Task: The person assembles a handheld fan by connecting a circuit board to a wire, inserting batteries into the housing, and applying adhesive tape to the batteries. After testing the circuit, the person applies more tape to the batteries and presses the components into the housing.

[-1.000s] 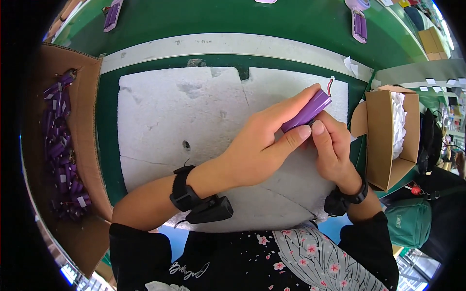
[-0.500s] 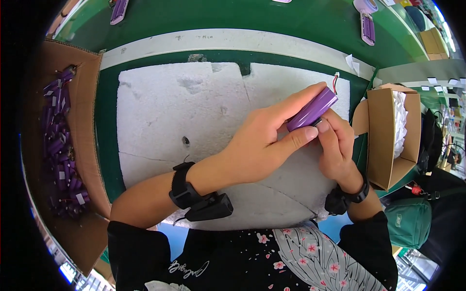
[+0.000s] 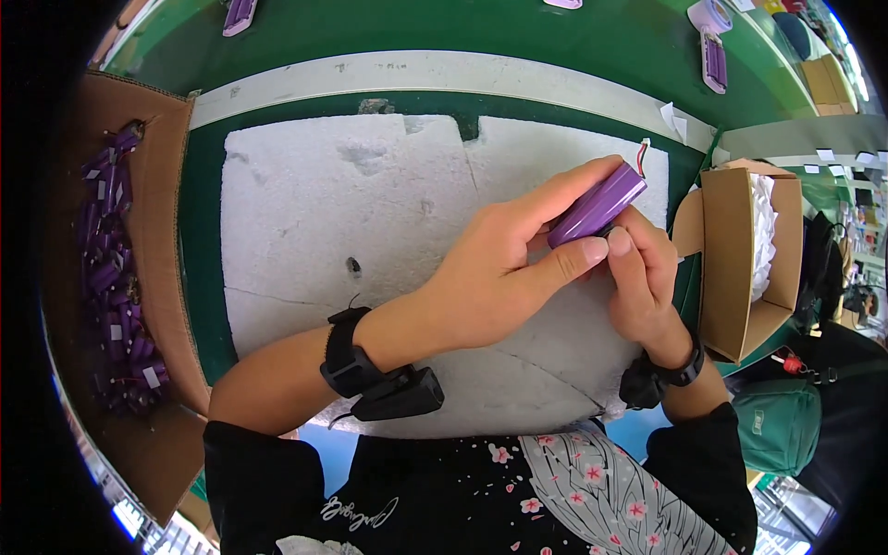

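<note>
Left hand (image 3: 490,268): wrapped round the purple pack (image 3: 599,205), thumb along its near edge, one finger stretched up the far side.
Right hand (image 3: 640,282): drawn in narrow, thumb and forefinger bunched at the pack's lower right edge; pinching or merely touching, one cannot tell!
Purple pack: held tilted over the right part of the white foam board (image 3: 342,213), thin wires (image 3: 641,165) poking from its upper end (a tiny pale plug tops them).
Slip risk: that glossy wrap could slide if the left thumb eases, dropping the pack.
Wire risk: a finger catching the loose wires could strain their joint.
Hard to see: a dark sliver (image 3: 608,231) by the fingertips, too small to name; the pack's underside, hidden; a purple device (image 3: 240,14) on the green counter (image 3: 416,28), cut off above.
</note>
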A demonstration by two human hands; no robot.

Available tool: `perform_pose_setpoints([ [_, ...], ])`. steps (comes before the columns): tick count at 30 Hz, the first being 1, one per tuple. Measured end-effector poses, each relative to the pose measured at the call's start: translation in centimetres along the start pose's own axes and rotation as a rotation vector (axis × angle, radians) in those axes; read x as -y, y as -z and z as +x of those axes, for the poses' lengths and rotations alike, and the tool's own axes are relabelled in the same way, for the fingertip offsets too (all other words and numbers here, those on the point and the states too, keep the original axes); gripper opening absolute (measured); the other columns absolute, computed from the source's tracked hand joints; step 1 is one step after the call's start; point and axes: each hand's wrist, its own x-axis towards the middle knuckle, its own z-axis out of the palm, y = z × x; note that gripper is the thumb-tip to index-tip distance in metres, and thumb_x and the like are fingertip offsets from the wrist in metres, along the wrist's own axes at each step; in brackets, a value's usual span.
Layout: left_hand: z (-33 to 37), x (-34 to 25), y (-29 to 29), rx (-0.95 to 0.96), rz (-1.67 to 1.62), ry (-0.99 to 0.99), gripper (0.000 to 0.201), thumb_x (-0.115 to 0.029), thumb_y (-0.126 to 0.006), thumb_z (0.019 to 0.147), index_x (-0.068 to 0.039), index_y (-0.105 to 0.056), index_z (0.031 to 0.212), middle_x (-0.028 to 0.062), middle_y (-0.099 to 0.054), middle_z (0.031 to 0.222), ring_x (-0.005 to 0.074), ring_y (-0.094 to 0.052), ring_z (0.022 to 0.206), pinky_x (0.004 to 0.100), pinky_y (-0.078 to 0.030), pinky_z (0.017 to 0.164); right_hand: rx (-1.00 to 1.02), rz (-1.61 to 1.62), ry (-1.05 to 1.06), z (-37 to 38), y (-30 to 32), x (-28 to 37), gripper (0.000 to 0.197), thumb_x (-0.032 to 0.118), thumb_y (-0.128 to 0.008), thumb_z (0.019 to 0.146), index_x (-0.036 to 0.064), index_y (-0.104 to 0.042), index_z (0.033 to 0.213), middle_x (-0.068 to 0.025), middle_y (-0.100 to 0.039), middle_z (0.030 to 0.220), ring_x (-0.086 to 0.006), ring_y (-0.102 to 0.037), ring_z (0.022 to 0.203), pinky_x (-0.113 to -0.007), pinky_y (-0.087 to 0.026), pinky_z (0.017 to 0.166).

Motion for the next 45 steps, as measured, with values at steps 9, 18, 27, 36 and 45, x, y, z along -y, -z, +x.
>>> perform_pose_setpoints([
  [9, 0.0, -0.1, 0.0, -0.002, -0.017, 0.012, 0.058, -0.010, -0.055, 0.096, 0.000, -0.027, 0.146, 0.0094, -0.047, 0.134, 0.0149, -0.051, 0.113, 0.0310, -0.047, 0.092, 0.017, 0.012, 0.013, 0.0, 0.1, -0.3, 0.027, 0.021, -0.041, 0.100, -0.0009, -0.055, 0.091, -0.0067, -0.057, 0.063, -0.0134, -0.055, 0.054, -0.026, -0.043, 0.051],
  [18, 0.1, 0.2, -0.1, -0.014, -0.070, -0.034, 0.060, -0.006, -0.058, 0.093, -0.002, -0.029, 0.146, 0.0093, -0.048, 0.133, 0.0154, -0.051, 0.113, 0.0312, -0.048, 0.091, 0.023, -0.051, 0.041, 0.2, 0.1, 0.1, 0.028, 0.021, -0.041, 0.099, -0.0013, -0.057, 0.097, -0.0069, -0.059, 0.066, -0.0145, -0.058, 0.056, -0.026, -0.045, 0.053],
  [27, 0.2, 0.4, 0.0, -0.006, -0.014, -0.075, 0.060, -0.004, -0.059, 0.092, -0.003, -0.031, 0.145, 0.0096, -0.047, 0.134, 0.0157, -0.049, 0.118, 0.0315, -0.046, 0.095, 0.024, -0.002, 0.051, 0.2, 0.2, 0.0, 0.028, 0.020, -0.040, 0.098, -0.0021, -0.057, 0.098, -0.0063, -0.060, 0.069, -0.0133, -0.058, 0.057, -0.025, -0.045, 0.054],
  [36, 0.3, 0.5, 0.3, 0.027, 0.115, -0.151, 0.058, -0.001, -0.059, 0.091, -0.003, -0.035, 0.144, 0.0093, -0.043, 0.142, 0.0159, -0.046, 0.123, 0.0314, -0.043, 0.099, 0.023, 0.064, 0.038, -0.1, 0.3, -0.4, 0.025, 0.014, -0.041, 0.095, -0.0037, -0.059, 0.094, -0.0064, -0.060, 0.069, -0.0118, -0.055, 0.058, -0.025, -0.044, 0.055],
  [45, 0.2, 0.3, 0.2, 0.031, 0.061, -0.076, 0.057, -0.002, -0.058, 0.092, -0.004, -0.035, 0.144, 0.0092, -0.045, 0.139, 0.0153, -0.048, 0.119, 0.0310, -0.047, 0.094, 0.015, 0.117, -0.016, -0.3, 0.2, -0.4, 0.024, 0.010, -0.040, 0.093, -0.0043, -0.059, 0.093, -0.0071, -0.060, 0.068, -0.0120, -0.056, 0.060, -0.025, -0.044, 0.056],
])
